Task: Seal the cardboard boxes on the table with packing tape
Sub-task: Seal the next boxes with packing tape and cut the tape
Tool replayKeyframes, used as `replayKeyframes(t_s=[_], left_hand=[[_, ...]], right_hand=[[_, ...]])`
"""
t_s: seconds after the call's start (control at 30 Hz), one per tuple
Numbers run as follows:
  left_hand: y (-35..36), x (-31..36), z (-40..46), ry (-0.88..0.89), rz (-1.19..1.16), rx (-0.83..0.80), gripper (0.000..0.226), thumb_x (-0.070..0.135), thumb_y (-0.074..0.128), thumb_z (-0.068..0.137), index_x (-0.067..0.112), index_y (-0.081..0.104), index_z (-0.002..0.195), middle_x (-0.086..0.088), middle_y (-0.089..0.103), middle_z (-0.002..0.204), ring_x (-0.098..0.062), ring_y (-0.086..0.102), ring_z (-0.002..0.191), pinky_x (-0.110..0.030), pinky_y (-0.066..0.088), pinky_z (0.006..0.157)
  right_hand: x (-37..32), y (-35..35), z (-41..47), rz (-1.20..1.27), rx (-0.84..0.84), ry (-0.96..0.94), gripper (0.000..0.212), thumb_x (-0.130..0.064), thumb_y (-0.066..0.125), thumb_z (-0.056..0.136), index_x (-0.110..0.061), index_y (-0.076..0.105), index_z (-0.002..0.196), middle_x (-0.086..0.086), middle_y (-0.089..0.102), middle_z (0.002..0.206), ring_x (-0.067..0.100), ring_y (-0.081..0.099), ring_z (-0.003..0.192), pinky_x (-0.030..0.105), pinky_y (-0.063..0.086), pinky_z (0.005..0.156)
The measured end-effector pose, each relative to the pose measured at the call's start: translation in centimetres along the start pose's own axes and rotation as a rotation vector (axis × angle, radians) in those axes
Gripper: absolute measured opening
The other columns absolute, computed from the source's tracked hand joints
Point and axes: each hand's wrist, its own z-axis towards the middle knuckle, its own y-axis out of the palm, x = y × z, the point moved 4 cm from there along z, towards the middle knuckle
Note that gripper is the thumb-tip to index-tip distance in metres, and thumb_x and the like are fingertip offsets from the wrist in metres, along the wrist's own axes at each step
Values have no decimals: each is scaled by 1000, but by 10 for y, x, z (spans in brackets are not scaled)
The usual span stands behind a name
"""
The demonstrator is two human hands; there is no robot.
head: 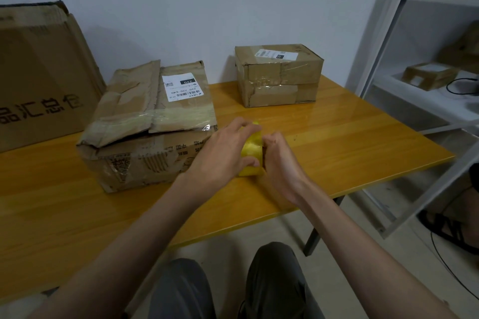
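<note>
Where the table (337,142) runs out to its right edge and near-right corner, bare yellow wood lies open between the hands and that edge; a white metal shelf frame (388,33) stands just past the right edge. The near edge runs diagonally below both forearms, bare along its left stretch.

Tape roll (252,149): yellow, stood on its rim near the middle of the table, closer to the near edge than to the far one.
Left hand (223,150): fingers curled over the roll's top and left face, thumb at its lower front; it grips the roll.
Right hand (278,155): fingers bent in against the roll's right side, tips hidden behind the knuckles. It appears to pinch at the roll's edge; whether a tape end is caught, cannot tell.

Large box (147,124): just left of the left hand, toward the left half of the table; top flaps crumpled and partly lifted at the near-left corner, one clear tape strip across, white label on top.
Small box (278,75): at the far edge, well apart from the hands, taped around, label on top. Open table surface between it and the roll.
Big flat carton (39,72): leans at the far-left edge against the wall.
</note>
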Motion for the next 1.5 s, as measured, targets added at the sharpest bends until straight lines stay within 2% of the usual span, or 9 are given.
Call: replayKeyframes(t_s=[0.1, 0.2, 0.43, 0.6, 0.7, 0.87, 1.07, 1.37, 1.5], left_hand=[[-8, -7, 6, 67, -1, -26, 56, 36, 77, 86, 25, 59, 139, 5, 50, 143, -22, 63, 98, -36, 47, 92], [-10, -7, 9, 150, 45, 21, 39, 31, 76, 87, 21, 71, 124, 1, 61, 130, -23, 64, 100, -36, 49, 83], [-16, 1, 14, 311, 77, 143, 17, 21, 80, 84, 13, 80, 99, -1, 70, 96, -19, 68, 83, -40, 58, 68], [-24, -5, 23, 329, 39, 32, 22, 31, 64, 97, 14, 78, 101, 4, 68, 98, -13, 65, 84, -36, 55, 72], [-33, -3, 39, 368, 84, -93, 17, 25, 66, 97, 13, 77, 95, 3, 69, 95, -15, 64, 83, -32, 49, 71], [-33, 8, 62, 394, 296, -296, 6, 22, 74, 87, 22, 73, 93, 5, 70, 97, -16, 65, 87, -34, 51, 75], [-31, 17, 70, 445, 466, -353, 4, 17, 72, 85, 20, 74, 87, -2, 70, 90, -25, 66, 84, -40, 53, 70], [-25, 28, 80, 451, 607, -411, 21, 16, 70, 82, 26, 52, 77, -4, 67, 91, -28, 63, 81, -37, 50, 64], [-20, 26, 83, 446, 619, -445, 18, 16, 68, 79, 23, 52, 75, -3, 65, 88, -25, 57, 74, -34, 44, 58]], right_hand=[[8, -2, -3, 0, -69, -20, 36, -18, 42, 92, -24, 64, 120, -1, 71, 113, 20, 60, 115, 37, 47, 101], [12, -4, -5, -89, -17, -26, 44, 2, 45, 98, -32, 59, 122, -11, 74, 103, 7, 62, 109, 23, 47, 93], [12, -8, -5, -172, -25, -75, 43, -7, 53, 104, -19, 48, 145, -6, 74, 122, 4, 63, 120, 21, 46, 100], [10, -8, -6, -196, -74, -117, 38, -5, 49, 105, -16, 48, 141, -21, 73, 85, -7, 67, 92, 17, 48, 92], [11, -8, -3, -215, -61, -126, 37, -8, 53, 105, -14, 51, 141, -6, 76, 111, 9, 68, 111, 23, 50, 95], [13, -10, -1, -207, -58, -134, 36, -10, 54, 105, -20, 52, 139, 4, 73, 124, 20, 65, 122, 35, 47, 107], [10, -8, 1, -179, -78, -134, 33, -8, 53, 105, -16, 54, 137, 2, 75, 115, 13, 68, 109, 26, 51, 96], [10, -12, 3, -242, -88, -150, 42, -10, 55, 105, -22, 49, 145, 4, 71, 127, 18, 64, 124, 34, 45, 110], [12, -14, 4, -275, -89, -157, 43, -11, 56, 104, -20, 48, 146, 5, 72, 117, 14, 64, 116, 25, 46, 102]])
